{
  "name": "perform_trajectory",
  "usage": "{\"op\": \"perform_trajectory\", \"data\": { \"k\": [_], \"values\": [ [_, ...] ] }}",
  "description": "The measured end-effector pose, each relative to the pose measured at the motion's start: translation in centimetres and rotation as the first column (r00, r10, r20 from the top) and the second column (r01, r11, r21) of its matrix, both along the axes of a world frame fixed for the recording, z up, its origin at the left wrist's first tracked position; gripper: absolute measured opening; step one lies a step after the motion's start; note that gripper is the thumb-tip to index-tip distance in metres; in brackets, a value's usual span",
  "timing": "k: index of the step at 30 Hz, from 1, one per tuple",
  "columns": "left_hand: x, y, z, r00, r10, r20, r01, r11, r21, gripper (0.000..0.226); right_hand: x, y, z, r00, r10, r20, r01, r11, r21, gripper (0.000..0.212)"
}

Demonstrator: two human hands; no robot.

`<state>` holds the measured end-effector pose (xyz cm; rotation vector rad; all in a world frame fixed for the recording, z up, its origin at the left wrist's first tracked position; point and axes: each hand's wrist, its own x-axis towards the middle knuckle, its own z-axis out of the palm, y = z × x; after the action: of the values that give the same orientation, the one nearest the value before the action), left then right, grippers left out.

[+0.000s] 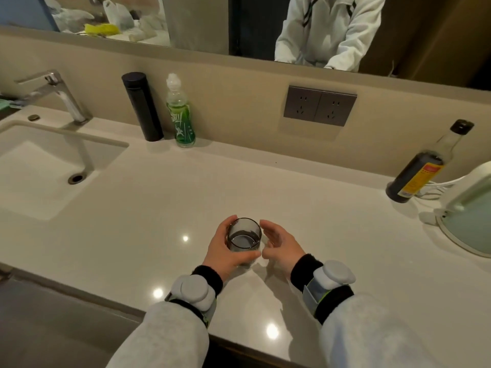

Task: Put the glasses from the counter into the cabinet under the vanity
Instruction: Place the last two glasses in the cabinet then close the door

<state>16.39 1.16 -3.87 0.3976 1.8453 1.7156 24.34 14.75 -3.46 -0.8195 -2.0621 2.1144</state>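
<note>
A smoky grey drinking glass (244, 235) stands upright on the white vanity counter (164, 208), near its front edge. My left hand (225, 248) wraps around the glass from the left, thumb across its near side. Just to the right of the glass is my right hand (279, 243), fingers spread and palm facing the glass; whether it touches the glass I cannot tell. The cabinet under the vanity is out of sight below the counter edge.
A sink (45, 168) with a chrome tap (55, 94) lies at the left. A black flask (143, 106) and a green bottle (180, 115) stand by the back wall. At the right are a dark sauce bottle (422, 168) and a white kettle (470, 205).
</note>
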Motion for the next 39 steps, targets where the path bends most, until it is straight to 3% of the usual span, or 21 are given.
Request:
{"op": "perform_trajectory", "data": {
  "k": [4, 12, 29, 39],
  "values": [
    [-0.2, 0.1, 0.2, 1.0, 0.004, -0.006, -0.004, 1.0, 0.01, 0.07, -0.2, -0.4, -1.0, 1.0, 0.02, 0.01, -0.02, 1.0, 0.006, 0.074],
    [0.2, 0.0, 1.2, 0.999, -0.044, 0.015, 0.043, 0.999, 0.019, 0.068, 1.0, -1.7, -1.2, 0.997, 0.071, -0.015, -0.072, 0.997, -0.02, 0.088],
    [7.4, 2.9, 5.6, 0.955, -0.295, 0.007, 0.293, 0.952, 0.091, 0.069, 9.3, -1.4, 2.8, 0.965, -0.247, -0.092, 0.257, 0.958, 0.13, 0.078],
    [17.0, 1.8, 6.3, 0.95, -0.313, -0.017, 0.314, 0.945, 0.09, 0.068, 18.8, -2.6, 2.9, 0.947, -0.29, -0.135, 0.299, 0.953, 0.046, 0.079]
  ]
}}
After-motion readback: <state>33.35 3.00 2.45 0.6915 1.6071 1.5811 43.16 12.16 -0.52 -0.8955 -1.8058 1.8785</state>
